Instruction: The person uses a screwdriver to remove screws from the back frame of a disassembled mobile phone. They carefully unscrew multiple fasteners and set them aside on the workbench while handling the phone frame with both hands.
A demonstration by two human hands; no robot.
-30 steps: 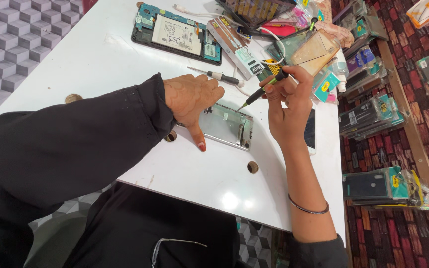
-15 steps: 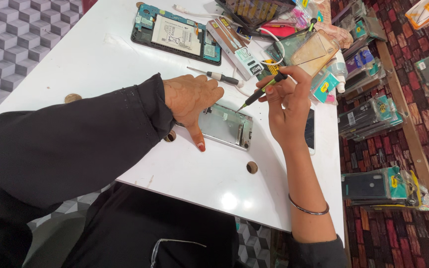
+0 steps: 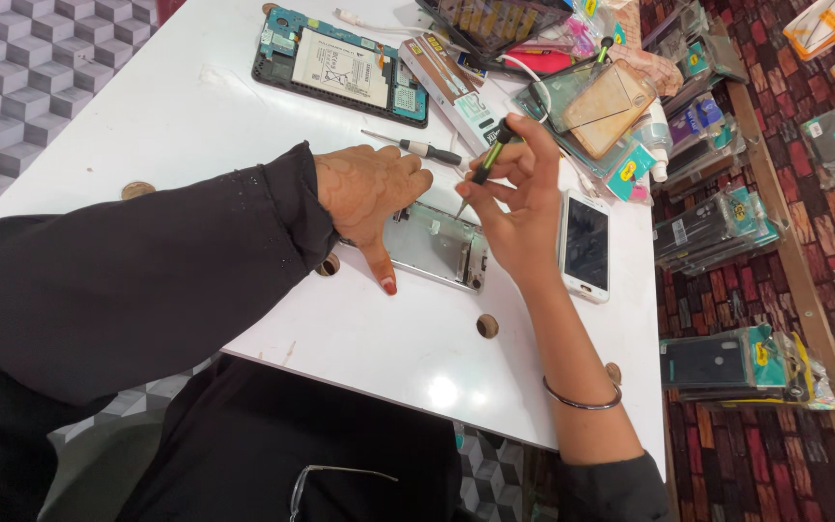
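Pinning the opened phone frame (image 3: pixel 434 246) flat against the white table (image 3: pixel 147 116), the left hand (image 3: pixel 369 188) lies spread over its near end, one finger stretched down past the edge toward the person's body. It presses rather than grips. The right hand (image 3: pixel 519 198) pinches a slim screwdriver (image 3: pixel 483 166) with a green and black handle between thumb and fingertips, its tip angled down just above the frame's upper edge.

From the head camera, the only view, this looks like the screw-driving stage of work on the frame; I'd judge the tip must next be seated squarely in a small screw head, which calls for a steady wrist and the frame kept from sliding.

That frame is dull silver metal, thin and rectangular, lying near the table's front edge between the two hands. Just right of it lies a white phone (image 3: pixel 587 244), glossy black glass facing up. A second screwdriver (image 3: pixel 416 146) rests beyond the left hand. Farther back, an opened tablet (image 3: pixel 340 66) shows a pale battery set in teal boards. A thin metal bangle (image 3: pixel 582 396) circles the right forearm.
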